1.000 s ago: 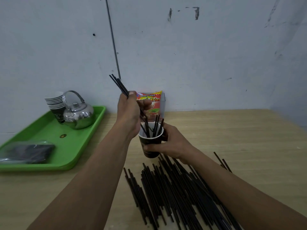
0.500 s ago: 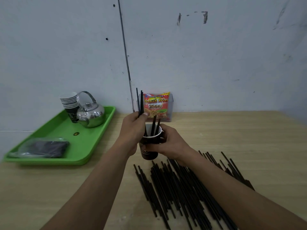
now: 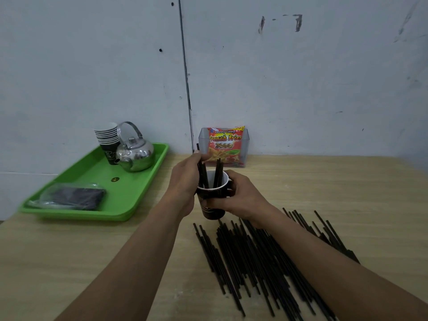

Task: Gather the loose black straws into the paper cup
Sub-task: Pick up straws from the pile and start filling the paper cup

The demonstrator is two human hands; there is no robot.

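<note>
A dark paper cup (image 3: pixel 212 200) with a white inside stands on the wooden table, and my right hand (image 3: pixel 240 198) grips its side. My left hand (image 3: pixel 185 179) holds a few black straws (image 3: pixel 202 172) upright, their lower ends inside the cup at its left rim. Two more straws (image 3: pixel 218 172) lean inside the cup. A large heap of loose black straws (image 3: pixel 254 258) lies on the table in front of the cup, partly under my right forearm.
A green tray (image 3: pixel 129 200) at the left carries a steel kettle (image 3: pixel 134 154), a stack of paper cups (image 3: pixel 107 140) and a plastic bag of dark items (image 3: pixel 71 196). A clear box with a snack packet (image 3: pixel 224 147) stands against the wall behind the cup.
My left hand has turned its straws from a leftward tilt to upright and lowered them into the cup. My right hand has kept its grip on the cup.
</note>
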